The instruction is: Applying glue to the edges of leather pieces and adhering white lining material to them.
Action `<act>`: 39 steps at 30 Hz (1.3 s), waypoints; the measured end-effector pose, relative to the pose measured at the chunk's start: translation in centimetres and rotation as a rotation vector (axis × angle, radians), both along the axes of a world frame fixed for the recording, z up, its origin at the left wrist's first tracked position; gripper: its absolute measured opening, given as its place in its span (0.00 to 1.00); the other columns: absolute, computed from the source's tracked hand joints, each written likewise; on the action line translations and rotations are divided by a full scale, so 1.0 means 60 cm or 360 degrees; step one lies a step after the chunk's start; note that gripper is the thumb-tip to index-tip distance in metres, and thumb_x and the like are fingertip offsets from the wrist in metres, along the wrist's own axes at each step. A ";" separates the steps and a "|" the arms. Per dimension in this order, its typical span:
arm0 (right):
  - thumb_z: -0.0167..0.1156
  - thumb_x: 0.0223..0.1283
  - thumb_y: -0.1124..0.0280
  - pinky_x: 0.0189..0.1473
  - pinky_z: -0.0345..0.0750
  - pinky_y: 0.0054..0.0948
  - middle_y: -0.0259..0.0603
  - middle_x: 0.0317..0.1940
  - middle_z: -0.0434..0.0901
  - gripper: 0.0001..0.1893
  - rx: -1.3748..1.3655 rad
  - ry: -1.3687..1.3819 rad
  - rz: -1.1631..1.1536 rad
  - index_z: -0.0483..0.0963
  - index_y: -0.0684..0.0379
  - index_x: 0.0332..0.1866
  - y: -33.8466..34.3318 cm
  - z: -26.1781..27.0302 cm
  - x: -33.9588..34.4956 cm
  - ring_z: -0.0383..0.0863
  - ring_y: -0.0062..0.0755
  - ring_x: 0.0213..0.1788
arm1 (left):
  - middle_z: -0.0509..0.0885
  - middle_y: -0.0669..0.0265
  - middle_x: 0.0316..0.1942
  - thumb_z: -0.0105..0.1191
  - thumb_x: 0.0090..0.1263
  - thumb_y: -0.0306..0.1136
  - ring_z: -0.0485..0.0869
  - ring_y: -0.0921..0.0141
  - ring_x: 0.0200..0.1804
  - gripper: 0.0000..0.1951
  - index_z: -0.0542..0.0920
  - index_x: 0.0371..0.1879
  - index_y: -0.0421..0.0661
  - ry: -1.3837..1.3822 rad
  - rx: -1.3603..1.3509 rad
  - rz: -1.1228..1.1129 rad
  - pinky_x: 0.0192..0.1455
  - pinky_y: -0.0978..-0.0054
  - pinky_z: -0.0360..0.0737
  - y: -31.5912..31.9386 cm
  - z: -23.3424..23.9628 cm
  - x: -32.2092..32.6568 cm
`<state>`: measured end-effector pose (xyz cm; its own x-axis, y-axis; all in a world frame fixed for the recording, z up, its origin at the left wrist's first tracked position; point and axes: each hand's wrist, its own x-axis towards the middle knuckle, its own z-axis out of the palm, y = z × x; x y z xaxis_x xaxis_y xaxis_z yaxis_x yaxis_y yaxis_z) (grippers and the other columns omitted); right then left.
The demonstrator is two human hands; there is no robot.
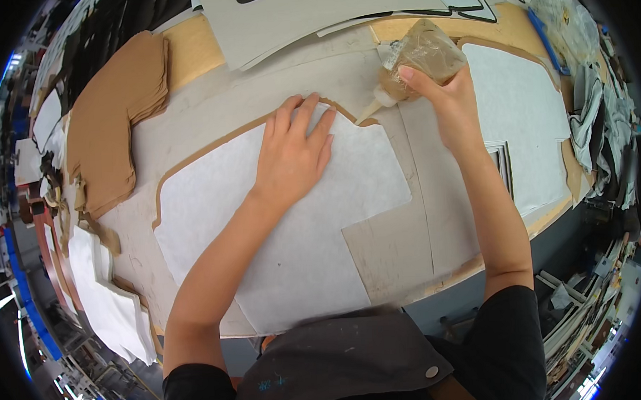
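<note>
A large white sheet piece [301, 254] with a notched outline lies on the table before me, over a brown piece [211, 147] whose rim shows along the far edge. My left hand [297, 147] rests flat on the white piece near that edge, fingers slightly spread. My right hand [450, 98] grips a translucent squeeze bottle [424, 56] holding yellowish-brown contents. The bottle is tilted down to the left, its pointed nozzle at the brown rim by the small notch. Whether anything flows from the tip cannot be told.
Stacked brown pieces [113, 118] lie at the left, with folded white pieces [104, 295] nearer me. Large grey sheets [312, 12] cover the far side. Another white piece [520, 100] with brown edging lies at the right, near a blue tool [547, 40] and a clear plastic bag [565, 23].
</note>
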<state>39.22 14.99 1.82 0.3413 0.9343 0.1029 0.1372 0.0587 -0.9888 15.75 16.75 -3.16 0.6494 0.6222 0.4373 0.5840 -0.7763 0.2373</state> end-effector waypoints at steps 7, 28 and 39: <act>0.70 0.54 0.62 0.52 0.77 0.29 0.39 0.48 0.79 0.29 -0.0055 0.0485 -0.0095 0.69 0.65 0.57 -0.046 0.039 0.047 0.80 0.30 0.49 | 0.71 0.59 0.64 0.59 0.64 0.36 0.68 0.55 0.63 0.19 0.80 0.53 0.46 0.0088 0.0050 0.0120 0.64 0.56 0.64 -0.002 0.001 0.002; 0.50 0.68 0.65 0.73 0.50 0.47 0.53 0.74 0.53 0.30 -0.0227 -0.1937 0.0341 0.55 0.65 0.72 -0.178 0.022 -0.062 0.51 0.49 0.76 | 0.63 0.72 0.73 0.44 0.72 0.56 0.53 0.60 0.76 0.32 0.67 0.68 0.48 0.0397 -0.0072 0.0082 0.76 0.50 0.48 -0.020 -0.013 -0.039; 0.40 0.74 0.60 0.77 0.39 0.43 0.43 0.76 0.51 0.29 -0.0116 -0.2242 0.0659 0.50 0.62 0.75 -0.079 -0.078 -0.097 0.45 0.38 0.78 | 0.56 0.62 0.75 0.39 0.75 0.55 0.51 0.62 0.77 0.32 0.61 0.71 0.45 0.0495 -0.0260 0.0676 0.77 0.58 0.48 -0.050 -0.009 -0.280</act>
<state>33.43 10.26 -2.83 -0.2864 0.9559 0.0658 0.9552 0.2902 -0.0583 -1.07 13.75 -3.67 0.4097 0.9014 0.1405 0.8996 -0.4247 0.1015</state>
